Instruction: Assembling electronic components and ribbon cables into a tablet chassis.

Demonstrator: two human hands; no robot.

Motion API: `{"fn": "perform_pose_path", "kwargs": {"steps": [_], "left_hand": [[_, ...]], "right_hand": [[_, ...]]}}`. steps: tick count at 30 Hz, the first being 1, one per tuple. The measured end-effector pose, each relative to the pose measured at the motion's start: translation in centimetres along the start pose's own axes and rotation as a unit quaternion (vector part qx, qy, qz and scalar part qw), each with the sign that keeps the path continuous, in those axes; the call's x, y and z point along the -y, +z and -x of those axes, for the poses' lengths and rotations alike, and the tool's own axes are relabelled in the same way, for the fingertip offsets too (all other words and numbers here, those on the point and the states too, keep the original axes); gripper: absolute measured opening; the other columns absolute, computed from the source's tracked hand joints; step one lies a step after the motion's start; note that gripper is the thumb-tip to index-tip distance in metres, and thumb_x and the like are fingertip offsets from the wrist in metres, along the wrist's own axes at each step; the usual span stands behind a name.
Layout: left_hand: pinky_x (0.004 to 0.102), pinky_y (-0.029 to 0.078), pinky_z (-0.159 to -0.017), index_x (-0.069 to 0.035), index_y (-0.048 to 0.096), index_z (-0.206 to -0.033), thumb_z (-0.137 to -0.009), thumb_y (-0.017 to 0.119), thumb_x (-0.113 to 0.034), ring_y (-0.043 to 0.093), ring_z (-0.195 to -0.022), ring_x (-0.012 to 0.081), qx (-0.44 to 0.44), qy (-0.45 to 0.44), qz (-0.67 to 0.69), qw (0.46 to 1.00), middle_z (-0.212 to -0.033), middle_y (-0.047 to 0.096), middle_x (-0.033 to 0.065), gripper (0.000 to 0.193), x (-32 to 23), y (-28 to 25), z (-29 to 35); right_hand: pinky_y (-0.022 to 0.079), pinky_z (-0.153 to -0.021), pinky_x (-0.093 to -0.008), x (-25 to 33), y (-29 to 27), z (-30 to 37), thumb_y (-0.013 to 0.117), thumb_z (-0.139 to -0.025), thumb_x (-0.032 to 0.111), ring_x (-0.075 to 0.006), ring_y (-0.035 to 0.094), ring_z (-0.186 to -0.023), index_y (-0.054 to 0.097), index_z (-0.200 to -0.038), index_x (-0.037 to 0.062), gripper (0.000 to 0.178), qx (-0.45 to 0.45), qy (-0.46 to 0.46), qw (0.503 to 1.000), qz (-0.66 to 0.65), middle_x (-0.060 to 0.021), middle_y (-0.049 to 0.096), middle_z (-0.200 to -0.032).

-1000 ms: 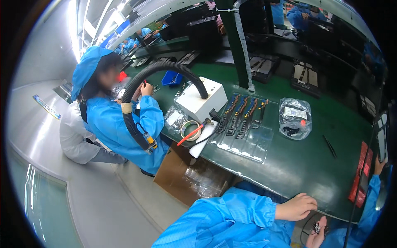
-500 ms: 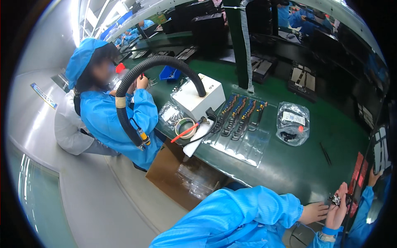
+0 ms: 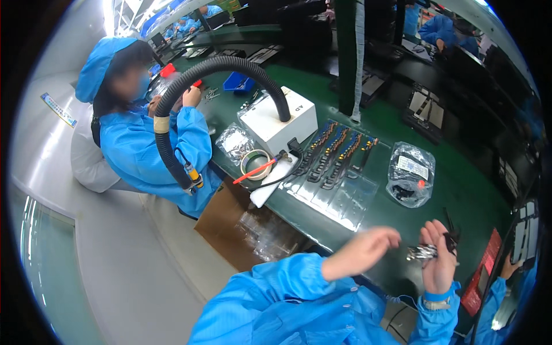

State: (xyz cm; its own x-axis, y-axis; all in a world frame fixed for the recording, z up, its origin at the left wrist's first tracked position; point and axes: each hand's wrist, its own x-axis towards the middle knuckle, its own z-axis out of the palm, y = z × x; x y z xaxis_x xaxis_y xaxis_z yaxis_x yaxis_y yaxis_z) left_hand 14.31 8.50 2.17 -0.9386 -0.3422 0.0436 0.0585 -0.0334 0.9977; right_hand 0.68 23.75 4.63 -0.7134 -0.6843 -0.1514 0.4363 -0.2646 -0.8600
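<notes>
- As I look on remotely, the right hand [image 3: 439, 267] cups small shiny parts [image 3: 424, 252] at lower right of the frame, a black piece [image 3: 451, 241] by its fingers
- Left of it I see the left hand [image 3: 361, 252], blurred, apart from the parts; whether it grips anything I cannot tell
- Higher up, right of centre, black strips [image 3: 343, 161] and a clear bag [image 3: 411, 172] lie on the green table [image 3: 468, 187]
</notes>
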Motion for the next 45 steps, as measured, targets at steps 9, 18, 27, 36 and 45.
{"fn": "perform_pose_path", "kwargs": {"steps": [9, 18, 27, 36, 45], "left_hand": [[0.0353, 0.033, -0.100, 0.000, 0.038, -0.129, -0.087, 0.052, -0.013, 0.045, -0.118, 0.0242, -0.144, 0.052, -0.020, 0.988, -0.120, 0.053, 0.0138, 0.046, -3.6, -6.2, 1.6], [0.0316, 0.042, -0.085, -0.001, 0.055, -0.109, -0.083, 0.061, -0.024, 0.055, -0.095, 0.0224, 0.075, -0.045, -0.166, 0.982, -0.104, 0.060, 0.0123, 0.036, -3.2, -10.4, 0.8], [0.0290, 0.044, -0.068, -0.001, 0.053, -0.086, -0.092, 0.045, -0.017, 0.053, -0.074, 0.0140, 0.182, -0.034, 0.018, 0.983, -0.079, 0.056, 0.0054, 0.018, -0.4, -10.4, -0.1], [0.0256, 0.048, -0.067, 0.000, 0.053, -0.092, -0.092, 0.045, -0.011, 0.060, -0.068, 0.0140, -0.146, 0.016, 0.044, 0.988, -0.080, 0.062, 0.0091, 0.013, -3.0, -15.7, 2.1], [0.0223, 0.041, -0.060, 0.001, 0.051, -0.091, -0.095, 0.041, -0.016, 0.049, -0.063, 0.0097, -0.413, 0.082, -0.007, 0.907, -0.068, 0.049, 0.0015, 0.019, -5.9, -27.6, 1.8]], "right_hand": [[0.025, -0.105, -0.0346, -4.5, 11.3, -4.2, 0.036, -0.096, 0.019, -0.0237, 0.039, -0.124, 0.041, -0.128, -0.0039, 0.039, 0.241, -0.051, 0.954, 0.171, -0.0171, 0.051, -0.126], [-0.006, -0.105, -0.0530, -4.8, 12.3, -5.9, 0.032, -0.087, 0.006, -0.0271, 0.025, -0.134, 0.047, -0.128, 0.0079, 0.043, 0.359, -0.034, 0.875, 0.324, -0.0063, 0.041, -0.137], [0.044, -0.057, -0.0175, -4.3, 12.6, -7.2, 0.040, -0.095, 0.025, -0.0102, 0.056, -0.083, 0.049, -0.124, 0.0006, 0.039, 0.376, 0.154, 0.884, 0.230, -0.0054, 0.031, -0.142], [0.014, -0.109, -0.0394, -4.8, 10.3, -7.4, 0.065, -0.076, 0.005, -0.0282, 0.024, -0.133, 0.007, -0.143, 0.0094, 0.089, 0.361, 0.187, 0.904, 0.133, -0.0171, 0.026, -0.142], [0.026, -0.102, -0.0500, -9.4, 2.1, -0.8, 0.064, -0.071, 0.013, -0.0369, 0.039, -0.121, 0.054, -0.115, 0.0065, 0.046, 0.274, -0.138, 0.708, 0.636, -0.0172, 0.045, -0.128]]}}
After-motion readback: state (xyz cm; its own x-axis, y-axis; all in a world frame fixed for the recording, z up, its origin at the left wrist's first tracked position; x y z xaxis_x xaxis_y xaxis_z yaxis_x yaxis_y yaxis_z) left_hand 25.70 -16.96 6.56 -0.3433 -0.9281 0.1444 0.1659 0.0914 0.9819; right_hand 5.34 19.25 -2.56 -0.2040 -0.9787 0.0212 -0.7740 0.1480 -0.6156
